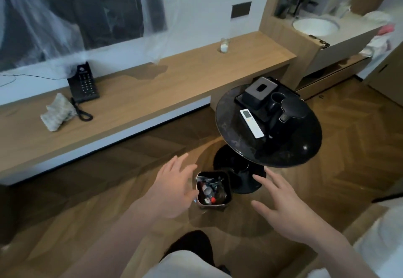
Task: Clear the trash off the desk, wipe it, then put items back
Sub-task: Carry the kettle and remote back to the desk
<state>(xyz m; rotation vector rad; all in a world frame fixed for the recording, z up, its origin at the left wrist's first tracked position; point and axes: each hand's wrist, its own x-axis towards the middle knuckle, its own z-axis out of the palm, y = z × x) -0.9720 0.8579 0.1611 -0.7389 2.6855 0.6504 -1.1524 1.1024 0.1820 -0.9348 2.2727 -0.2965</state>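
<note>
Crumpled grey-white wiping cloth [58,112]: left of frame on the long wooden desk [152,86], beside the black telephone [84,83], lying up-left of both hands. Left hand [174,190]: nearer, fingers spread, holding nothing. Right hand [281,203]: likewise splayed, empty. Small black trash bin [213,190]: between them, lower centre.

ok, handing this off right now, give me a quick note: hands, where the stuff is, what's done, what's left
Left hand open, fingers spread, by the trash bin on the floor. Right hand open, holding nothing, on the bin's other side.
Bin holds trash, including a bottle with a red cap.
Desk: black phone, crumpled cloth beside it, glass near the far end.
Round black side table: tissue box, black mug, kettle, white remote.
Done: trash looks binned, items appear moved off the desk.
Left: wipe, though whether that is already done cannot be told, then put the items back.
</note>
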